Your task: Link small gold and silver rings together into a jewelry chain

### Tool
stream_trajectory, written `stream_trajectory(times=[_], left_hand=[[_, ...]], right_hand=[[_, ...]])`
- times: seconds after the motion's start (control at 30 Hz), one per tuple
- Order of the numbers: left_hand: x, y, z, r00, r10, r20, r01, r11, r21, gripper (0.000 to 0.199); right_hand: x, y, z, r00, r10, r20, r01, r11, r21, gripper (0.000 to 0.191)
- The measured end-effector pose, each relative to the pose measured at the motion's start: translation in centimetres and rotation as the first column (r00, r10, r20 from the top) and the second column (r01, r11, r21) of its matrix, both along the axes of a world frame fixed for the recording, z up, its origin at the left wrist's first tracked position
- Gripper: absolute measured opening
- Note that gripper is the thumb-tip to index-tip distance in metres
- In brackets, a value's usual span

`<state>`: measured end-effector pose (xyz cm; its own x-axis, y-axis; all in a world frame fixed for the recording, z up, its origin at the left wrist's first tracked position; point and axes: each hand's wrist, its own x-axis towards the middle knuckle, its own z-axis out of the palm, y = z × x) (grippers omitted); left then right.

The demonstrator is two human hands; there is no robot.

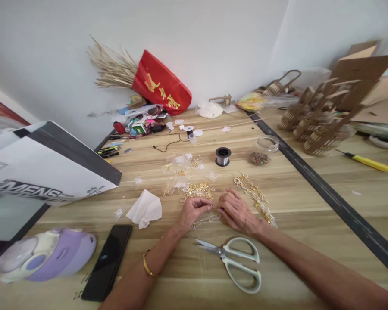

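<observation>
My left hand (pixel 195 211) is closed in a pinch, thumb against fingers, just in front of a pile of small gold beads (pixel 198 191). Close beside it, my right hand (pixel 235 212) has its fingers curled in toward the left fingertips. Whatever lies between the two hands is too small to make out. A thin silvery chain (pixel 204 222) runs on the table just below them, partly hidden by the fingers. Right of my right hand lies a bundle of gold and silver chains (pixel 258 196). Scissors (pixel 222 252) with pale green handles rest nearer to me, blades pointing left.
A wire spool (pixel 223 156) and a jar of coloured beads (pixel 260 158) stand behind my hands. To the left are a crumpled tissue (pixel 145 209), a black phone (pixel 107 262) and a purple-and-white device (pixel 50 256). Woven baskets (pixel 323 133) and a yellow-handled tool (pixel 368 162) occupy the right.
</observation>
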<state>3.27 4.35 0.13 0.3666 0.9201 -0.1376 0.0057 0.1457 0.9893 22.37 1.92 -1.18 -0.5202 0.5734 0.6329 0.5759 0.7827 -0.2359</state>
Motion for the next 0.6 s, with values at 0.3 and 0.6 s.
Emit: stream_trajectory(times=[0.3, 0.6], left_hand=[[-0.15, 0.28, -0.38, 1.0, -0.024, -0.01, 0.024, 1.0, -0.011, 0.02], [-0.13, 0.28, -0.47, 0.999, -0.038, -0.001, 0.038, 0.999, -0.004, 0.021]], right_hand=[[-0.04, -0.1, 0.38, 1.0, -0.009, -0.003, 0.009, 1.0, 0.009, 0.011], [-0.12, -0.09, 0.69, 1.0, -0.005, -0.001, 0.005, 1.0, 0.002, 0.013]])
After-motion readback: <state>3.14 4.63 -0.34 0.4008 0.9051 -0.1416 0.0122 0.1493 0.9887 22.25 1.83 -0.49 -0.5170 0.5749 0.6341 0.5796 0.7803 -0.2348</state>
